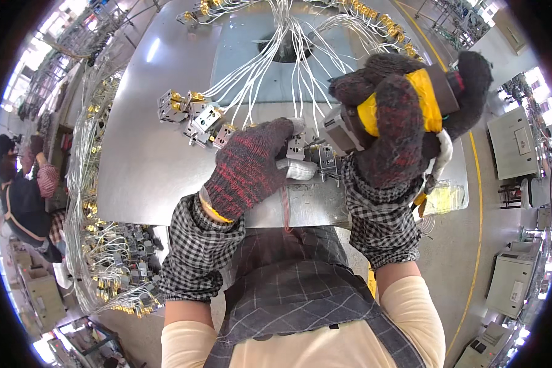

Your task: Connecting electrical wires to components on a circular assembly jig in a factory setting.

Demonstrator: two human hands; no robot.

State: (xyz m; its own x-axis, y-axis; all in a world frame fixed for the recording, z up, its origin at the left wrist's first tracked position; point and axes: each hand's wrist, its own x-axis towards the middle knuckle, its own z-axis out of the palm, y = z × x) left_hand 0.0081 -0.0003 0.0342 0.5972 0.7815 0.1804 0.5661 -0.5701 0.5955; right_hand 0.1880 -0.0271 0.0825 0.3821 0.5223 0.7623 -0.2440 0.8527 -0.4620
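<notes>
Fingers point(398, 107) of right hand point(391, 138) clasp a tool point(425, 95); left hand's point(250, 168) pinch across a metal block point(296, 148).

Silvery grey on the table point(144, 156); over it, red-flecked black on left glove point(248, 168) and right glove point(395, 119), yellow around the tool point(428, 101), white along wires point(246, 81); at its near edge, checked black-and-white on sleeves point(203, 242).

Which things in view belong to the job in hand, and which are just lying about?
Apparently in the job:
yellow-taped drill-like tool in the right hand
metal block in the left hand
white wires

Apparently just nearby:
heap of wired connectors, lower left
pale cabinet, far right
</notes>
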